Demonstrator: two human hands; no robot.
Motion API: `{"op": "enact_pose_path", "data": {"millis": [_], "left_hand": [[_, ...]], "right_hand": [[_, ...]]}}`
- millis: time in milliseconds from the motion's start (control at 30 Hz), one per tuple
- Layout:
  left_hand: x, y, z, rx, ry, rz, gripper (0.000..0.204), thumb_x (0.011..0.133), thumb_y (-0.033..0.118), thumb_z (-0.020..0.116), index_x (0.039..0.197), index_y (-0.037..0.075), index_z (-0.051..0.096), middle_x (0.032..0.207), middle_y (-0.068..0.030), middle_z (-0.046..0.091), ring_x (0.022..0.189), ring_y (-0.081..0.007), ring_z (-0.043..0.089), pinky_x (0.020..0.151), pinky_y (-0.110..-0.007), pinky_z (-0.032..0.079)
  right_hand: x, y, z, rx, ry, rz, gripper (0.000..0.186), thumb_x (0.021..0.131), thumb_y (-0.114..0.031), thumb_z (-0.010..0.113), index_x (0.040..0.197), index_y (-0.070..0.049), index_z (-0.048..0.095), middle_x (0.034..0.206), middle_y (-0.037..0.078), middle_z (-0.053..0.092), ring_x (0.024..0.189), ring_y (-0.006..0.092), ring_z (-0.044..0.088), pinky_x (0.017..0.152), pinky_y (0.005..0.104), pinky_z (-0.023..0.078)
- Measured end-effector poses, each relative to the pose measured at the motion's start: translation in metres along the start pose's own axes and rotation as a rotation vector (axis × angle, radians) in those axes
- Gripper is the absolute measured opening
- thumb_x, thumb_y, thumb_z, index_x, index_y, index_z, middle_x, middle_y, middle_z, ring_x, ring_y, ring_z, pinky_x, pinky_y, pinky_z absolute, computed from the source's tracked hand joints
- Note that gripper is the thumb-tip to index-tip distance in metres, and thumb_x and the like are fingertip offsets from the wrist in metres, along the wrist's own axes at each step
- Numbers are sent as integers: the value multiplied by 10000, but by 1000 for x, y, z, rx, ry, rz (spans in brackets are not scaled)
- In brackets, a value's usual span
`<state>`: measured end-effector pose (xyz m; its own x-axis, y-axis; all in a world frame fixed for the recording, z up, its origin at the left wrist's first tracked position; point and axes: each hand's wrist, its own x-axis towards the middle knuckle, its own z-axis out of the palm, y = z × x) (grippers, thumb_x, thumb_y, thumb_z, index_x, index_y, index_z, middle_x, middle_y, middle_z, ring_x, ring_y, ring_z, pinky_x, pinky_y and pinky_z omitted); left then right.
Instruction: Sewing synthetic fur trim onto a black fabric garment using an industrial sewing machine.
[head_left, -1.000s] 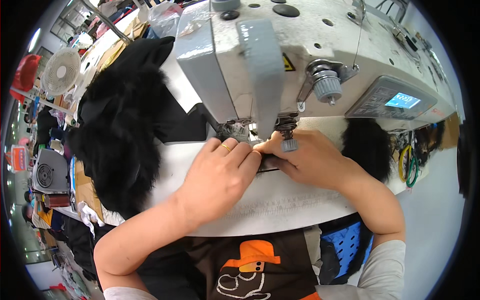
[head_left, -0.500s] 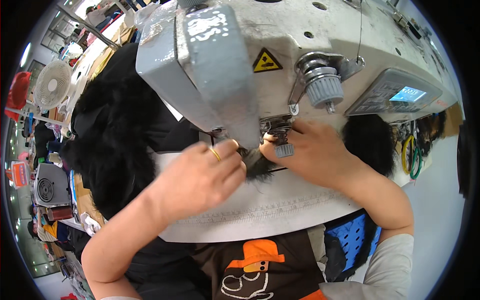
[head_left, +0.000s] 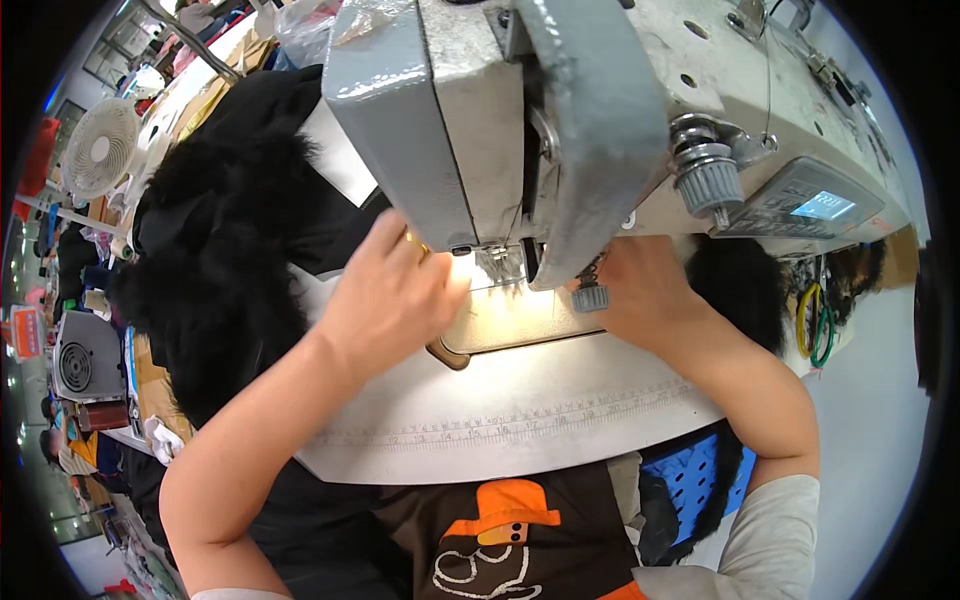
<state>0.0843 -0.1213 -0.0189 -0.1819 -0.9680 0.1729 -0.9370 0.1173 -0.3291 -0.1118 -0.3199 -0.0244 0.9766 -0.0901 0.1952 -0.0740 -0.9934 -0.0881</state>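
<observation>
A grey sewing machine head (head_left: 400, 130) stands before me, its needle area lit from below the head. My left hand (head_left: 400, 290), with a ring on one finger, is closed just left of the needle area; whatever its curled fingers pinch is hidden. My right hand (head_left: 645, 295) reaches behind a small ribbed knob (head_left: 590, 298) at the right of the needle, and its fingertips are out of sight. Between the hands lies a bare, brightly lit metal plate (head_left: 530, 318). Black furry fabric (head_left: 215, 250) is heaped left of my left hand.
A white machine bed (head_left: 560, 385) with a printed ruler curves along the front. Black fur (head_left: 740, 285) lies by my right wrist, with yellow-and-green-handled scissors (head_left: 818, 325) beyond. A control panel (head_left: 810, 200) sits on the machine's right. A white fan (head_left: 100, 150) stands far left.
My left hand has moved back and left, away from the needle. Dark fur no longer shows between my hands; the lit plate does. The machine's grey curved front part appears further right.
</observation>
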Motion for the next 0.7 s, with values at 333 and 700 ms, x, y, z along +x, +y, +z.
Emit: {"op": "enact_pose_path", "data": {"millis": [333, 700], "left_hand": [[2, 15, -5, 86, 139, 49, 117, 752, 125, 673, 781, 56, 583, 767, -78, 569, 801, -248, 601, 867, -377, 459], [6, 12, -7, 129, -28, 29, 177, 749, 88, 706, 752, 130, 534, 619, -16, 523, 688, -197, 568, 866, -361, 440]], "right_hand": [[-4, 7, -1, -63, 293, -202, 121, 761, -139, 691, 763, -111, 574, 915, 20, 619, 797, 214, 688, 562, 396, 527], [-5, 13, -2, -119, 314, -202, 85, 786, -137, 693, 855, -107, 654, 967, 21, 622, 876, 218, 686, 611, 360, 550]]}}
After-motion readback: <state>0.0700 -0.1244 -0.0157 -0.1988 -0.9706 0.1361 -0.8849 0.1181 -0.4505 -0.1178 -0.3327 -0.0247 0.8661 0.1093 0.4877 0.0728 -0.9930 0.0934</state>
